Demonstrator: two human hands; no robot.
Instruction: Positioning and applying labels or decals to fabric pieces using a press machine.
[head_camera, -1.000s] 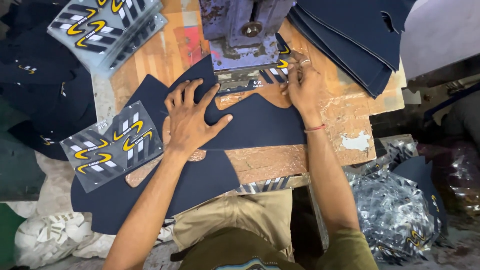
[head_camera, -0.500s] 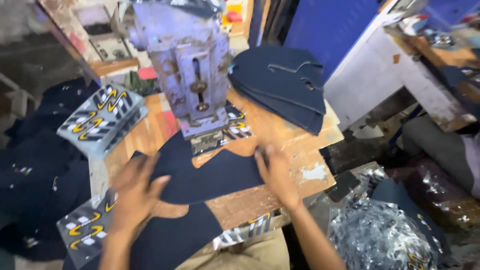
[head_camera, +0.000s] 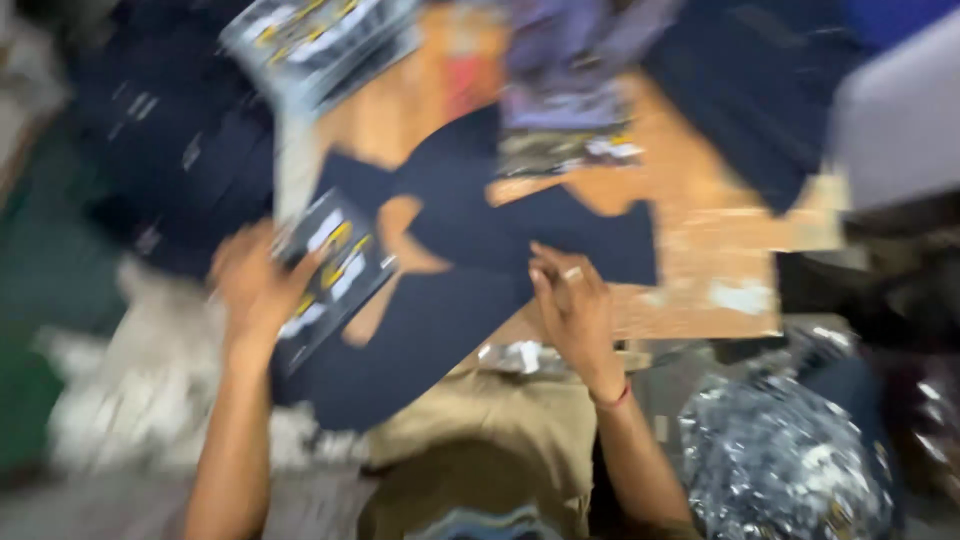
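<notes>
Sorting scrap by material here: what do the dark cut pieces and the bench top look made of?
Dark pieces: probably navy fabric or felt, matte, lying flat and limp under the right hand. Bench top: apparently wood, worn tan with pale scuffed patches. Blur leaves both uncertain.

Worn wooden worktable (head_camera: 720, 250), grey machine (head_camera: 570, 50) at its back, shiny silver heap (head_camera: 780, 460) below.

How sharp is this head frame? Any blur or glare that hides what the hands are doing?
Head view: heavy motion blur smears everything; edges of the dark fabric and wooden table are soft. Left hand lies on a striped panel, though its grip is unclear; right hand rests on the fabric. The foil bag glints, with no glare over the hands. Lighting is even.
</notes>
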